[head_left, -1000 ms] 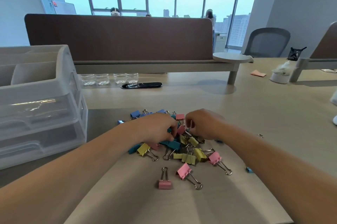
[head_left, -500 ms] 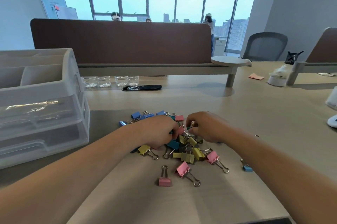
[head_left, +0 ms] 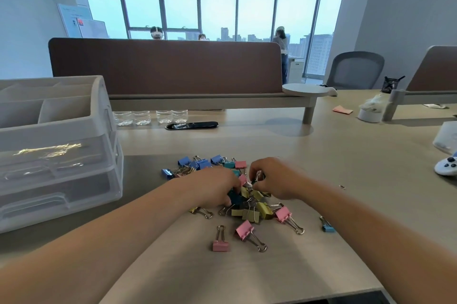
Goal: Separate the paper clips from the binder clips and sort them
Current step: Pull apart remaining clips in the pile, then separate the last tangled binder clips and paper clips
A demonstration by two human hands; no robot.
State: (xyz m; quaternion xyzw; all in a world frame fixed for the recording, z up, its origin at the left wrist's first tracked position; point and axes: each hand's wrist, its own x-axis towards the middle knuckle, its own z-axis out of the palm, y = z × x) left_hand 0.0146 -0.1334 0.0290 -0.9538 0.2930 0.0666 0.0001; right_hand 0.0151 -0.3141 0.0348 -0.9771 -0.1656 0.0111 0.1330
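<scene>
Movement is small since a second ago: both your hands stay in the same heap of binder clips [head_left: 249, 209] in the middle of the table [head_left: 321, 155], and the loose clips around it lie where they were; only your right hand [head_left: 274, 177] has turned a little, and its fingertips now pinch a thin silvery wire piece [head_left: 257, 177] just above the heap; I cannot tell if this is a paper clip or the handle of a binder clip; your left hand [head_left: 215, 189] rests on the heap with the fingers curled down among the clips, and I cannot tell whether it holds one; so I judge the sorting is hardly begun, because the kinds lie mixed; the binder clips are small folded bodies, pink, yellow, blue and teal, smooth and slightly shiny, each with looped wire handles that probably tangle easily; one pink binder clip [head_left: 220, 245] lies apart, nearer to you; a tiny wire item [head_left: 342, 187], maybe a paper clip, lies well apart on the right; the drawer box [head_left: 57, 155] at your left is translucent plastic, and something golden glints inside its upper drawer.
</scene>
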